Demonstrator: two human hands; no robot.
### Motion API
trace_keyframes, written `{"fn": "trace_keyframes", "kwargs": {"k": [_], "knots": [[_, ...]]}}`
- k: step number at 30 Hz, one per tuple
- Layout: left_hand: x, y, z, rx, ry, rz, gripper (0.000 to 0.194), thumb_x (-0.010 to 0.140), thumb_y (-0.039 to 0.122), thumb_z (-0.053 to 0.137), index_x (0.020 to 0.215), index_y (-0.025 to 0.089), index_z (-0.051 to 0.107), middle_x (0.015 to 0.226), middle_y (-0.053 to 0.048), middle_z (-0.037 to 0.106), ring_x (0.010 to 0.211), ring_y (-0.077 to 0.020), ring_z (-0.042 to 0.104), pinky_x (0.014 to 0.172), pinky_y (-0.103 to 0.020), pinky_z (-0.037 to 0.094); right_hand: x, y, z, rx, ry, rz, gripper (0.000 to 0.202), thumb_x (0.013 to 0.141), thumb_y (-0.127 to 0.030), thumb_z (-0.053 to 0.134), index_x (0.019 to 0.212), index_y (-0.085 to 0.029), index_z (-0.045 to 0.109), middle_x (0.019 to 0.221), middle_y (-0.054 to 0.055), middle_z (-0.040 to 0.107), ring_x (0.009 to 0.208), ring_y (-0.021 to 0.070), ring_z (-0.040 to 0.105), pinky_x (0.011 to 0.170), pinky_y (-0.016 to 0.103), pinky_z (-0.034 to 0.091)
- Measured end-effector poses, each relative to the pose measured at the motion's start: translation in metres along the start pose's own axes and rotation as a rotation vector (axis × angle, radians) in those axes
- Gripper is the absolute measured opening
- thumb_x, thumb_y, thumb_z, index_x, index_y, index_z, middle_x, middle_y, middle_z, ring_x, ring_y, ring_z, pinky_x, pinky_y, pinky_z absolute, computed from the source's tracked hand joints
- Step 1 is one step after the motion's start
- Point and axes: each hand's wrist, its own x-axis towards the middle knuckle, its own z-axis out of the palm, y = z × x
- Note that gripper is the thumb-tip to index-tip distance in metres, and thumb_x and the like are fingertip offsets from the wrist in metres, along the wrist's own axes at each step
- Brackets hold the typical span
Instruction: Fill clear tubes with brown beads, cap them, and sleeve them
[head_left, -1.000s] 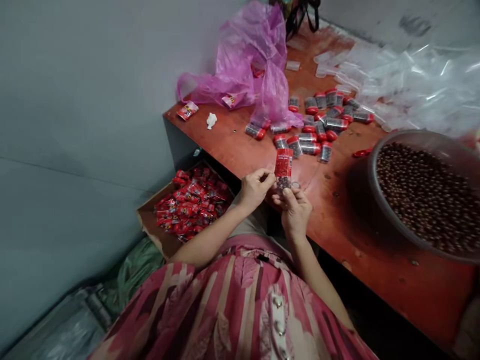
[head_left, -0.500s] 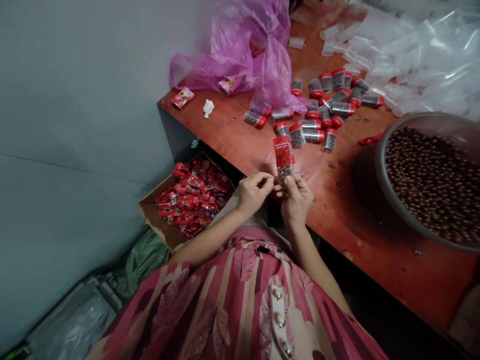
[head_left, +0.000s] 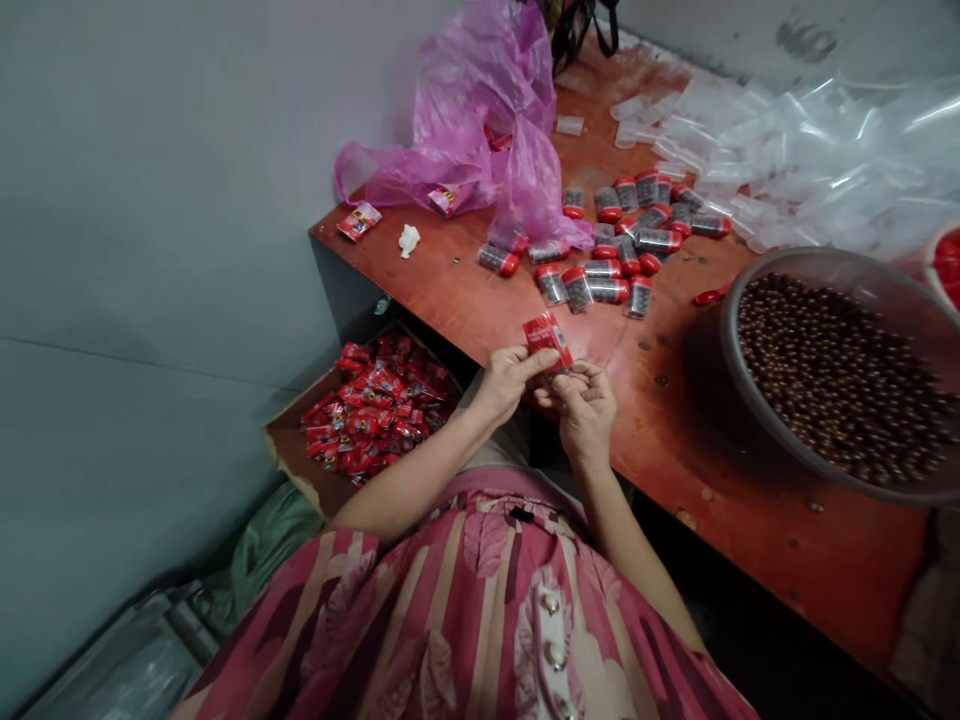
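A small clear packet with a red printed label (head_left: 545, 333) is held between both hands, just over the table's near edge. My left hand (head_left: 507, 382) is closed on its left side, thumb across the front. The fingers of my right hand (head_left: 588, 408) are closed at its lower right end; they partly hide what is inside. Beyond the hands lie several clear tubes with red caps (head_left: 577, 290), filled with dark balls. Below to the left, a cardboard box (head_left: 289, 448) holds a heap of red packets (head_left: 375, 410).
A large grey tub (head_left: 739, 365) of brown balls (head_left: 832, 375) stands on the red table (head_left: 652, 430) at right. Behind it are a pile of clear empty tubes (head_left: 795, 150) and a container with red pieces (head_left: 949, 262). A purple plastic bag (head_left: 517, 120) lies at the back left.
My left hand has moved onto the packet and grips it. The packet has come lower and tilted, while my right fingers have shifted to its lower right end. The view has shifted slightly.
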Motion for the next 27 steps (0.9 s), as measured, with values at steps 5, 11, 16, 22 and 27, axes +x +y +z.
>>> {"fn": "trace_keyframes", "kwargs": {"k": [5, 11, 16, 22, 27], "knots": [[-0.007, -0.006, -0.005, 0.008, -0.039, 0.005, 0.034, 0.062, 0.037, 0.081, 0.066, 0.009, 0.063, 0.052, 0.002, 0.057, 0.042, -0.0054, 0.048, 0.042, -0.019, 0.040, 0.012, 0.002, -0.002, 0.003, -0.081, 0.034, 0.037, 0.071, -0.031, 0.076, 0.091, -0.023, 0.045, 0.057, -0.008, 0.068, 0.045, 0.0125, 0.066, 0.045, 0.019, 0.055], [-0.027, 0.008, -0.015, -0.091, 0.034, 0.029, 0.032, 0.061, 0.036, 0.082, 0.066, 0.010, 0.064, 0.061, -0.002, 0.065, 0.053, -0.0105, 0.058, 0.055, -0.025, 0.049, 0.014, -0.005, 0.006, -0.033, -0.212, 0.109, 0.043, 0.066, -0.028, 0.077, 0.092, -0.023, 0.044, 0.057, -0.008, 0.068, 0.043, 0.0116, 0.064, 0.041, 0.018, 0.052], [-0.064, 0.012, -0.056, -0.164, 0.375, 0.141, 0.058, 0.078, 0.067, 0.053, 0.102, 0.016, 0.066, 0.104, -0.011, 0.072, 0.095, -0.0203, 0.069, 0.083, -0.033, 0.055, 0.009, -0.018, 0.007, -0.084, -0.230, 0.122, 0.043, 0.067, -0.030, 0.077, 0.097, -0.021, 0.047, 0.068, -0.005, 0.071, 0.050, 0.0111, 0.066, 0.046, 0.020, 0.054], [-0.070, -0.003, -0.070, 0.181, 0.346, 0.056, 0.047, 0.075, 0.050, 0.067, 0.102, 0.012, 0.066, 0.089, -0.011, 0.074, 0.076, -0.0199, 0.071, 0.064, -0.029, 0.057, 0.004, -0.014, -0.005, -0.171, -0.217, 0.140, 0.037, 0.069, -0.037, 0.075, 0.093, -0.020, 0.053, 0.063, -0.005, 0.069, 0.048, 0.0096, 0.063, 0.044, 0.017, 0.050], [-0.037, 0.003, -0.041, 0.693, 0.061, 0.296, 0.032, 0.082, 0.043, 0.062, 0.097, 0.017, 0.072, 0.092, -0.009, 0.075, 0.080, -0.0206, 0.071, 0.073, -0.031, 0.057, -0.009, -0.021, -0.020, -0.315, -0.289, 0.089, 0.027, 0.073, -0.038, 0.072, 0.086, -0.018, 0.059, 0.060, -0.004, 0.065, 0.049, 0.0100, 0.063, 0.046, 0.019, 0.050]]}}
